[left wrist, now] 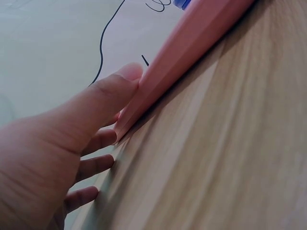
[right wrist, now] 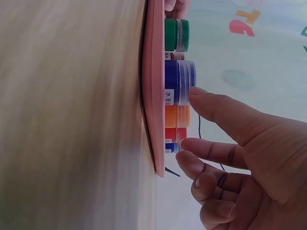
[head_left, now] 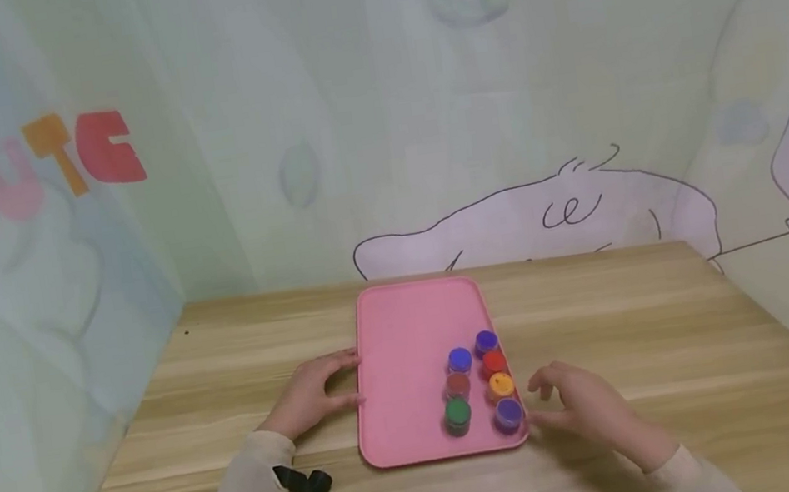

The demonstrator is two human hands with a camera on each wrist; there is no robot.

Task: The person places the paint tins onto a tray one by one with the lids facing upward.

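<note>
A pink tray point(head_left: 399, 363) lies on the wooden table and carries several small paint jars in two columns on its right part. The left column has a blue jar point(head_left: 459, 360), a brown jar point(head_left: 458, 387) and a green jar point(head_left: 458, 417). Beside it stand a dark blue jar point(head_left: 486, 342), a red jar point(head_left: 494, 364), an orange jar point(head_left: 501, 386) and a purple-blue jar point(head_left: 509, 415). My left hand point(head_left: 315, 396) touches the tray's left edge with thumb and fingertips spread. By the right edge, my right hand point(head_left: 587, 408) is near the purple-blue jar, fingers loosely bent, holding nothing.
The wooden table point(head_left: 639, 312) reaches back to a curtain-like backdrop point(head_left: 376, 114) with cartoon drawings and coloured letters. A black strap piece point(head_left: 305, 484) sits at the left sleeve cuff.
</note>
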